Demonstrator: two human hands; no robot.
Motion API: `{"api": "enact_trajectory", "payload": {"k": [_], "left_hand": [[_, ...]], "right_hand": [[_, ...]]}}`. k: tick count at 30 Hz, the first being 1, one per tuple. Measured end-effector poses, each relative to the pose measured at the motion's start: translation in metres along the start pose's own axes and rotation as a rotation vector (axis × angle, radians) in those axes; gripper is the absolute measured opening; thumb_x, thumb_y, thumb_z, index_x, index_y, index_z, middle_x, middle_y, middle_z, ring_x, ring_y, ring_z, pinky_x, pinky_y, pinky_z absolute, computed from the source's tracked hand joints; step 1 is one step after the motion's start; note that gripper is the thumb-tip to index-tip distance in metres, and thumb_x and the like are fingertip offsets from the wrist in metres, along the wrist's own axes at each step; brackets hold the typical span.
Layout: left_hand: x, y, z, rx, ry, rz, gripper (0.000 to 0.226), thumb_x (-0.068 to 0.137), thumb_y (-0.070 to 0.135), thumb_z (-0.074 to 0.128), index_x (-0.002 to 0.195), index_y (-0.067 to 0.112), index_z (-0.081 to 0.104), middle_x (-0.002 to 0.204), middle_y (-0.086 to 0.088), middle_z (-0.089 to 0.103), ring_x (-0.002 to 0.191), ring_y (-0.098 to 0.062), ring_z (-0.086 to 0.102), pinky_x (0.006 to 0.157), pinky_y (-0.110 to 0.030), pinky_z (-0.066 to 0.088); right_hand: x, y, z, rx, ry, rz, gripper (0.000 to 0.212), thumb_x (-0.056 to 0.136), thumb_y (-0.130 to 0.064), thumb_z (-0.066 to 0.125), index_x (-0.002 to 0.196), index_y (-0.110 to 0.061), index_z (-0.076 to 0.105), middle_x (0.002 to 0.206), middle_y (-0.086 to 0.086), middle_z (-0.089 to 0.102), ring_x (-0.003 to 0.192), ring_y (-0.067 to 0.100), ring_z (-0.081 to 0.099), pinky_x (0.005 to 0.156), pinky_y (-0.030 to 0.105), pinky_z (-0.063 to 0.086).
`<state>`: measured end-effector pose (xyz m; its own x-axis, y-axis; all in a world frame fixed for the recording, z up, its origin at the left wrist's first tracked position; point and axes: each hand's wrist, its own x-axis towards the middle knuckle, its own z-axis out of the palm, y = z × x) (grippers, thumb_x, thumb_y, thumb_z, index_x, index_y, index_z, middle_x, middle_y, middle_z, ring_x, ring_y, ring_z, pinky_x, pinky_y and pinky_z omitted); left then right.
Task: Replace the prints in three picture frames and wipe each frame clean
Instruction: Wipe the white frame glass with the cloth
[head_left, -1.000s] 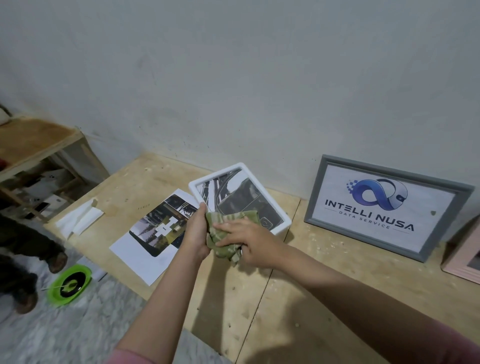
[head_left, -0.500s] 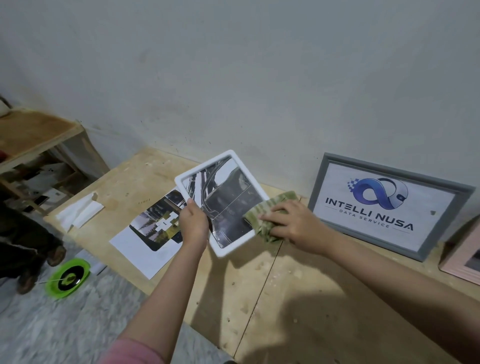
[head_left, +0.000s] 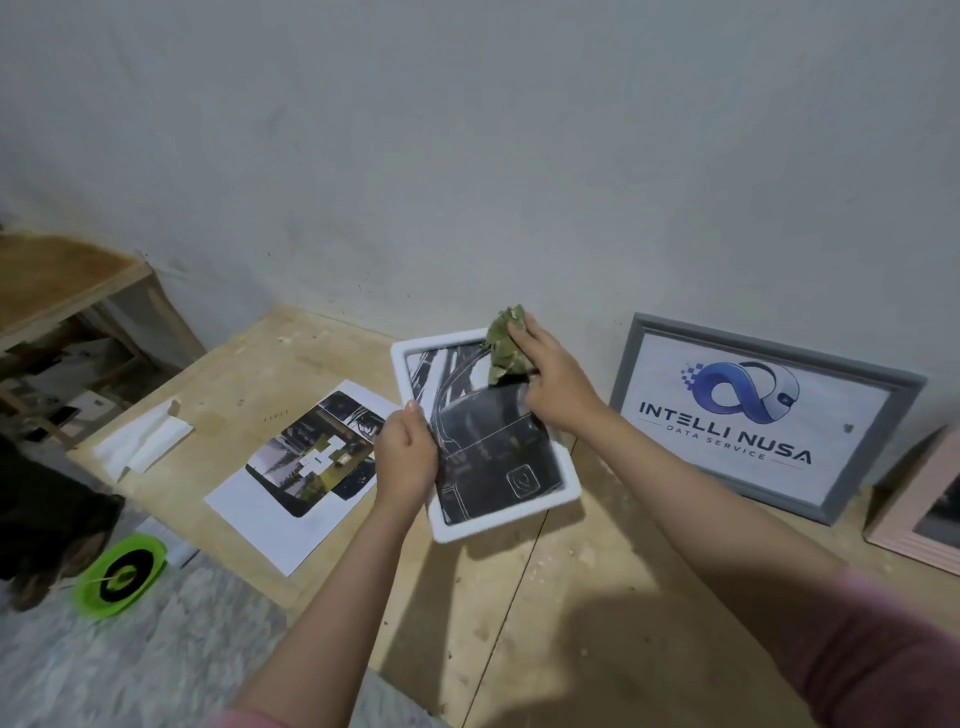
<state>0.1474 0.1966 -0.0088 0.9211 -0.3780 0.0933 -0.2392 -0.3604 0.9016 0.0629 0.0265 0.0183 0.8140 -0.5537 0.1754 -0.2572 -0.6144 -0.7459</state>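
- Gripping the left edge of the white frame (head_left: 498, 514), the left hand (head_left: 406, 457) holds it tilted above the wooden table (head_left: 519, 623), thumb on the front border and fingers curled behind; half a second ago it held the same edge.
- The right hand (head_left: 550, 379) presses a crumpled green cloth (head_left: 505, 345) against the frame's upper right corner, fingers curled over the cloth. Half a second ago the cloth was at the frame's right edge, lower down, and a second ago at its lower edge near the left hand.
- The dark black-and-white print (head_left: 493, 447) inside the frame now shows over most of its face, with the frame turned more upright toward the camera than before.
- A loose print (head_left: 306, 467) lies flat on the table just left of the held frame, unchanged.
- A grey frame (head_left: 763, 415) with a logo leans against the wall to the right, and a pink frame (head_left: 919, 519) stands beside it at the picture's edge; both stay where they were.
- Folded white paper (head_left: 145, 441) rests near the table's left end.
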Motion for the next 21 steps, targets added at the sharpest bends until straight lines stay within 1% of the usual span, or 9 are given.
{"api": "enact_trajectory", "payload": {"k": [2, 4, 6, 9, 12, 15, 18, 20, 21], "left_hand": [[-0.001, 0.001, 0.000, -0.069, 0.056, -0.054, 0.044, 0.102, 0.034, 0.030, 0.064, 0.013, 0.031, 0.061, -0.004, 0.036, 0.057, -0.019, 0.034, 0.056, -0.032, 0.028], [-0.002, 0.005, -0.004, -0.131, 0.137, -0.147, 0.045, 0.102, 0.034, 0.029, 0.063, 0.013, 0.030, 0.059, -0.003, 0.035, 0.054, -0.017, 0.032, 0.053, -0.028, 0.026], [-0.001, 0.006, -0.007, -0.154, 0.197, -0.194, 0.045, 0.103, 0.032, 0.028, 0.062, 0.013, 0.029, 0.057, -0.001, 0.034, 0.051, -0.015, 0.030, 0.050, -0.027, 0.023], [0.005, 0.002, -0.010, -0.129, 0.244, -0.194, 0.046, 0.103, 0.033, 0.028, 0.062, 0.014, 0.032, 0.058, -0.003, 0.037, 0.053, -0.017, 0.034, 0.050, -0.028, 0.023], [0.011, -0.001, -0.014, -0.082, 0.281, -0.165, 0.044, 0.103, 0.031, 0.027, 0.065, 0.011, 0.036, 0.059, -0.003, 0.039, 0.053, -0.016, 0.035, 0.049, -0.028, 0.022], [0.015, -0.003, -0.018, -0.019, 0.272, -0.089, 0.042, 0.103, 0.029, 0.026, 0.070, 0.007, 0.037, 0.060, -0.003, 0.040, 0.054, -0.015, 0.036, 0.049, -0.028, 0.024], [0.012, -0.003, -0.013, 0.016, 0.169, -0.011, 0.041, 0.103, 0.029, 0.027, 0.066, 0.012, 0.035, 0.061, -0.002, 0.040, 0.056, -0.017, 0.037, 0.050, -0.029, 0.025], [0.005, 0.000, -0.003, 0.032, 0.062, 0.049, 0.040, 0.103, 0.029, 0.029, 0.068, 0.011, 0.040, 0.062, -0.002, 0.041, 0.057, -0.016, 0.038, 0.051, -0.029, 0.027], [0.001, 0.003, 0.003, 0.038, 0.014, 0.078, 0.039, 0.102, 0.029, 0.030, 0.072, 0.009, 0.044, 0.064, -0.002, 0.043, 0.058, -0.016, 0.039, 0.051, -0.026, 0.030]], "right_hand": [[-0.005, 0.003, 0.005, 0.112, -0.006, 0.071, 0.078, 0.078, 0.016, 0.040, 0.146, -0.021, 0.033, 0.153, -0.002, 0.027, 0.137, 0.015, 0.032, 0.103, 0.017, 0.029], [-0.015, 0.007, 0.009, 0.236, 0.014, 0.141, 0.070, 0.082, 0.015, 0.036, 0.141, -0.022, 0.040, 0.135, 0.000, 0.049, 0.113, 0.012, 0.050, 0.088, 0.014, 0.041], [-0.027, 0.013, 0.015, 0.275, 0.029, 0.165, 0.064, 0.084, 0.015, 0.034, 0.137, -0.019, 0.047, 0.121, -0.003, 0.056, 0.100, 0.009, 0.053, 0.072, 0.006, 0.042], [-0.044, 0.025, 0.023, 0.296, 0.020, 0.178, 0.058, 0.082, 0.016, 0.034, 0.126, -0.014, 0.059, 0.105, -0.006, 0.062, 0.092, 0.012, 0.055, 0.064, 0.002, 0.040], [-0.053, 0.042, 0.018, 0.213, -0.102, 0.239, 0.051, 0.080, 0.012, 0.038, 0.102, -0.023, 0.068, 0.082, -0.003, 0.064, 0.077, 0.018, 0.057, 0.058, 0.018, 0.043], [-0.051, 0.045, -0.003, 0.049, -0.046, 0.349, 0.053, 0.078, 0.008, 0.040, 0.110, -0.023, 0.068, 0.106, 0.006, 0.067, 0.093, 0.020, 0.060, 0.072, 0.023, 0.048], [-0.046, 0.024, -0.016, 0.153, 0.244, 0.261, 0.057, 0.084, 0.010, 0.040, 0.132, -0.018, 0.053, 0.114, 0.004, 0.060, 0.085, 0.007, 0.055, 0.065, 0.003, 0.042], [-0.036, 0.005, -0.013, 0.103, 0.233, 0.078, 0.065, 0.082, 0.012, 0.042, 0.140, -0.017, 0.043, 0.130, 0.006, 0.052, 0.105, 0.010, 0.053, 0.086, 0.007, 0.044], [-0.029, 0.002, -0.007, 0.028, 0.172, 0.007, 0.072, 0.080, 0.013, 0.043, 0.144, -0.019, 0.037, 0.143, 0.007, 0.042, 0.124, 0.016, 0.044, 0.103, 0.021, 0.040]]}}
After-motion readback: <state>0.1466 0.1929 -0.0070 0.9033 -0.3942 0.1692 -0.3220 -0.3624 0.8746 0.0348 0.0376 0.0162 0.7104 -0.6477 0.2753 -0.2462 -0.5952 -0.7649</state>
